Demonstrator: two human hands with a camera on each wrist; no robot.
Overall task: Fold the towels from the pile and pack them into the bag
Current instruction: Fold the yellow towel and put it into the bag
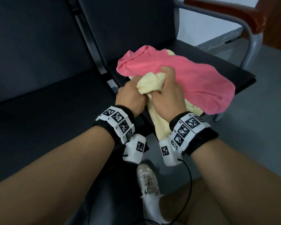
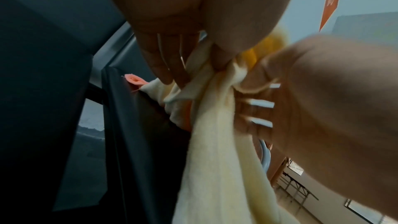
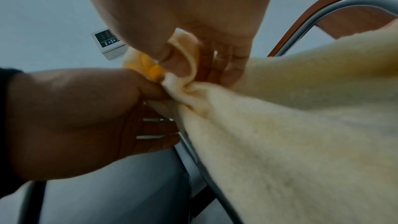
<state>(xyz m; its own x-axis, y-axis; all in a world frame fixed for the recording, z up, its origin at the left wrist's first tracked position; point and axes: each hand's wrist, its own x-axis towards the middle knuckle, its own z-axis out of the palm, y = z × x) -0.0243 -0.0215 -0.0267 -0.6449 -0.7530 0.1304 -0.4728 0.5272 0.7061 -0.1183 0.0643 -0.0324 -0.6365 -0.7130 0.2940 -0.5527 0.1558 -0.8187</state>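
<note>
A pale yellow towel (image 1: 151, 86) is bunched between both my hands at the near edge of a dark chair seat (image 1: 237, 73). My left hand (image 1: 131, 95) grips its left side, fingers curled into the cloth. My right hand (image 1: 166, 93) grips it from the right, thumb up against the folds. The rest of the yellow towel (image 2: 215, 159) hangs down over the seat edge. In the right wrist view the yellow towel (image 3: 301, 117) fills the right side. A pink towel (image 1: 177, 75) lies spread on the seat behind my hands. No bag is in view.
The chair has a grey metal armrest (image 1: 250, 36) with a brown wooden top at the right. A dark padded seat and backrest (image 1: 39, 54) stand on the left. My white shoe (image 1: 147, 181) is on the floor below.
</note>
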